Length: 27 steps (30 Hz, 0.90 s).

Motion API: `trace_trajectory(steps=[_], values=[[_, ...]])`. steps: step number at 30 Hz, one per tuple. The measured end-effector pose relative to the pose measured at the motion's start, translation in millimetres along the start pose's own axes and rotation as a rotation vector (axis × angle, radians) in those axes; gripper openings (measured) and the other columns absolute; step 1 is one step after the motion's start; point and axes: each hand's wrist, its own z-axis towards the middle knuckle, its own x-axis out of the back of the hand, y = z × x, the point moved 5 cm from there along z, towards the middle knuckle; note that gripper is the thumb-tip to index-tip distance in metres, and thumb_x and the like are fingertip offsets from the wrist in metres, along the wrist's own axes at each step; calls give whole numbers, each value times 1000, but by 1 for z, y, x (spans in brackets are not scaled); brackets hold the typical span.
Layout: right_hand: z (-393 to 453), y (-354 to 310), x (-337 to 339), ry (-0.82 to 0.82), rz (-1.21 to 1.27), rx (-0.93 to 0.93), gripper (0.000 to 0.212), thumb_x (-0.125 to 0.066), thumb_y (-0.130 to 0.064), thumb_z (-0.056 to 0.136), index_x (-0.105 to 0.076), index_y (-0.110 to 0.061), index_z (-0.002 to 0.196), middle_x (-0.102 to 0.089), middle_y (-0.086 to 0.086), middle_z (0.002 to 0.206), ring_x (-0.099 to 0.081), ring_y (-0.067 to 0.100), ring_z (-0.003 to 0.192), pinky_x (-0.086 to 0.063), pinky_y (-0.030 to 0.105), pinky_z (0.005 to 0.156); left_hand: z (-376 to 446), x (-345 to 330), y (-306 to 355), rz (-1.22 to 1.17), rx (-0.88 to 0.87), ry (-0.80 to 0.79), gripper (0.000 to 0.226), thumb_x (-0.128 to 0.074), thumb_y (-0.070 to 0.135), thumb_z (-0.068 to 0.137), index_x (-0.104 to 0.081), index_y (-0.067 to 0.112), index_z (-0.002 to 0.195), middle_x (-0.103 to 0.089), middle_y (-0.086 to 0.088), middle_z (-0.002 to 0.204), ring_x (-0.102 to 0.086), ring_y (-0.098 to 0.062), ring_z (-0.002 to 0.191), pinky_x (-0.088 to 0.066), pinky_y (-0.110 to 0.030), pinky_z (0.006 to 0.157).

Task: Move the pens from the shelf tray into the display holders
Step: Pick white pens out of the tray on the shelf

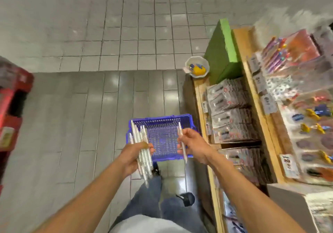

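So far the pens point(142, 149) had left any tray but reached no holder: a bundle of white ones sat in the left hand point(134, 158), and a single pen point(182, 142) was in the right hand point(193, 147). By my reading, the job stood at its middle, with carrying under way and placing not yet begun. No display holders could be made out in the blurred view, so how many slots were filled I cannot tell.

The left hand's fingers curled round the bundle near its middle, the pens fanning up past the thumb and down below the palm. The right hand pinched its one pen between thumb and fingers, held upright and apart from the bundle.

Below and between both hands stood a blue basket point(182, 120) on the tiled floor point(90, 106), seemingly with nothing in it. To the right ran wooden shelves point(255, 95) of packaged goods, with a small white bowl point(197, 67) at their far corner.
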Motion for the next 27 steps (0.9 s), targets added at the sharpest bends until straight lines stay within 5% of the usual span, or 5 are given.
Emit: trace_trajectory(steps=[8,16,21,24,27], values=[[130,55,-61,122,80,-135,14,-45,8,95,-49,-5,99,-56,8,76,-54,20,64,-48,27,59,118,68,1,51,112,81,14,-68,-9,81,-67,-3,94,-68,-14,71,-66,-22,62,-54,-29,61],[308,172,-73,177,31,-263,21,-54,9,91,-49,-11,91,-58,13,79,-55,20,63,-43,27,57,309,115,-53,64,172,193,29,-72,-10,70,-70,-3,98,-69,-17,83,-65,-27,77,-54,-40,82],[447,275,-55,164,-186,-274,17,-60,2,87,-60,-11,98,-57,6,77,-54,23,75,-50,42,69,456,138,-110,178,188,270,47,-72,-2,74,-59,-7,119,-67,-23,113,-63,-34,105,-51,-41,95],[519,336,-37,200,-285,-281,18,-61,0,83,-64,-13,95,-61,8,82,-53,21,73,-48,40,70,536,142,-135,281,194,290,80,-68,-3,75,-32,-5,146,-49,-20,142,-51,-32,125,-43,-32,92],[576,389,-31,206,-292,-305,19,-60,3,83,-62,-11,95,-60,11,84,-52,20,68,-46,38,70,604,149,-157,377,184,339,75,-65,-4,78,-34,-5,145,-52,-16,133,-51,-23,111,-44,-29,89]])
